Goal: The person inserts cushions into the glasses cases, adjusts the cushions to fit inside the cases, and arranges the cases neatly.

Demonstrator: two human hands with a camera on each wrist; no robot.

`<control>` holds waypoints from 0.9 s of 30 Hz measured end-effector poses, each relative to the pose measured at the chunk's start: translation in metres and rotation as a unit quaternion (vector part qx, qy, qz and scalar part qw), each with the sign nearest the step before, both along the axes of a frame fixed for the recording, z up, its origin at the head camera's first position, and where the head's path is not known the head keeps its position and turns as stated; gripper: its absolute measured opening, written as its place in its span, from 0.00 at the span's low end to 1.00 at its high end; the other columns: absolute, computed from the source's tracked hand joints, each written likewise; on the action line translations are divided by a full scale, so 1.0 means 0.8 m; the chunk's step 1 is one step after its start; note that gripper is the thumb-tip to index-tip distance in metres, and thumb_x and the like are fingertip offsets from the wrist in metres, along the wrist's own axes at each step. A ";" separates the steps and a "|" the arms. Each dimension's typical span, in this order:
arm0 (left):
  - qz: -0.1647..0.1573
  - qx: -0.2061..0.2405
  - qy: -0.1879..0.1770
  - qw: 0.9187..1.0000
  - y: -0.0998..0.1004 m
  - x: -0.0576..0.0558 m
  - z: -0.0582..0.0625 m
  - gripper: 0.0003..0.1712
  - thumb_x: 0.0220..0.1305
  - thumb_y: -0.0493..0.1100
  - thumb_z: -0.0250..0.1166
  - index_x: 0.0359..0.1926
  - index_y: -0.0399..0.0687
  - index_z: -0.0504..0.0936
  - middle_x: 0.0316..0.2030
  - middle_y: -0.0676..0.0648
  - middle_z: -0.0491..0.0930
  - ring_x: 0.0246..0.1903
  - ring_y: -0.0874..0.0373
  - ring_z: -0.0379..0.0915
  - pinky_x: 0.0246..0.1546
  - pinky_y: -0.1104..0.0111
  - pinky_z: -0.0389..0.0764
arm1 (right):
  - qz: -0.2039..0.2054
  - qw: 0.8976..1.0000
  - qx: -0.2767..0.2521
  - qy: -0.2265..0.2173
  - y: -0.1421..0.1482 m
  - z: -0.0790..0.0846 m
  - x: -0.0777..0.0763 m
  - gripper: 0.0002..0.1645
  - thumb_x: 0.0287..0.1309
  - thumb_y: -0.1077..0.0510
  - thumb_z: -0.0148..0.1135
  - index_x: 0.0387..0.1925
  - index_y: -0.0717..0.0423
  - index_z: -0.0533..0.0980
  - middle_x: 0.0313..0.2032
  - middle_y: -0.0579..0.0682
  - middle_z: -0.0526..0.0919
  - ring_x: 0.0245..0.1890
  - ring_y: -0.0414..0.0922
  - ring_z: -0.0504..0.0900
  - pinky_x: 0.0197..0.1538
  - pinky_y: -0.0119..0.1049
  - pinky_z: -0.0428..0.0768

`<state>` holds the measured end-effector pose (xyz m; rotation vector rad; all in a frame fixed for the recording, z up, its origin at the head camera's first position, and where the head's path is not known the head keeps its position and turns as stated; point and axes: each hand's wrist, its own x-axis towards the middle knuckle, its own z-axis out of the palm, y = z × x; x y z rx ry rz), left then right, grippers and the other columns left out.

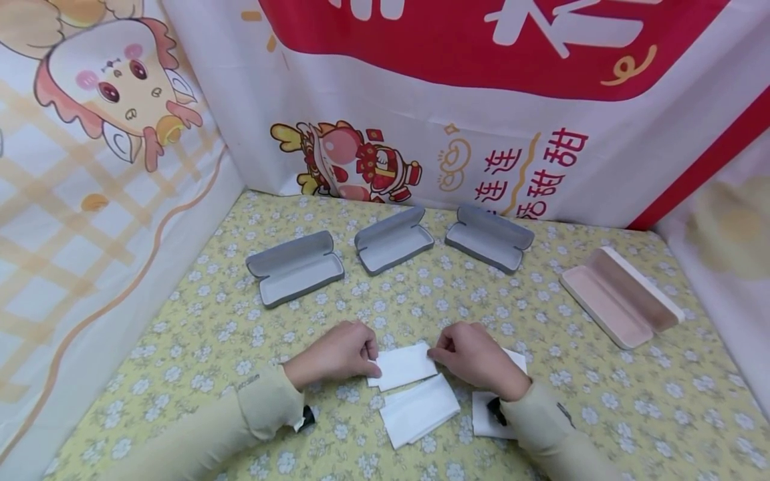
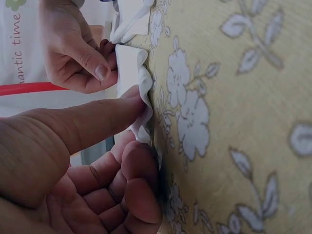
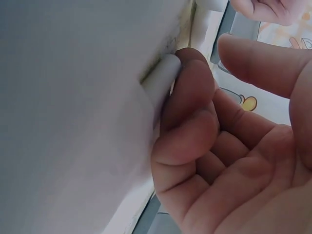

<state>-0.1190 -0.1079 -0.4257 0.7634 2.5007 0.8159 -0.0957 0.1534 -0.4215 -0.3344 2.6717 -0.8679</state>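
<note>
My left hand (image 1: 345,352) pinches the left end of a folded white cloth (image 1: 408,366) lying on the table. In the left wrist view the thumb (image 2: 109,114) presses on the cloth's wavy edge, with the fingers curled below. At the other end, my right hand (image 1: 472,354) has its fingertips right at the cloth's corner. The right wrist view shows its fingers (image 3: 187,105) loosely bent and the thumb (image 3: 258,63) apart from them. A second folded white cloth (image 1: 421,411) lies just in front of the first. More white cloth (image 1: 486,421) shows partly hidden under the right forearm.
Three grey glasses cases (image 1: 301,277) (image 1: 397,250) (image 1: 486,247) stand with lids raised along the back of the flower-patterned table (image 1: 210,334). A white case with a pink lining (image 1: 610,307) lies opened at the right. Printed curtains (image 1: 252,113) hang behind and beside the table.
</note>
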 end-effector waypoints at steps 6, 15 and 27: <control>-0.004 0.003 0.001 1.000 0.002 0.004 0.002 0.09 0.56 0.41 0.77 0.28 0.50 0.83 0.23 0.58 0.76 0.23 0.64 0.72 0.31 0.65 0.78 | 0.001 1.000 -0.009 0.014 -0.005 -0.002 0.000 0.22 0.65 0.52 0.68 0.14 0.47 0.78 0.10 0.41 0.68 0.10 0.38 0.62 0.17 0.32 0.66; -0.014 0.013 0.004 1.000 0.004 0.007 -0.001 0.11 0.57 0.38 0.76 0.26 0.52 0.80 0.22 0.58 0.75 0.22 0.64 0.71 0.31 0.66 0.77 | -0.002 0.999 -0.016 0.030 -0.012 -0.008 0.002 0.18 0.62 0.57 0.70 0.16 0.48 0.80 0.12 0.42 0.74 0.10 0.40 0.69 0.16 0.34 0.70; 0.005 0.045 -0.016 0.999 0.003 0.007 -0.001 0.09 0.58 0.38 0.71 0.27 0.52 0.79 0.26 0.57 0.77 0.25 0.63 0.73 0.30 0.67 0.79 | -0.016 1.000 -0.013 0.017 -0.018 -0.004 0.002 0.16 0.61 0.61 0.69 0.18 0.49 0.78 0.15 0.43 0.75 0.13 0.41 0.71 0.17 0.35 0.72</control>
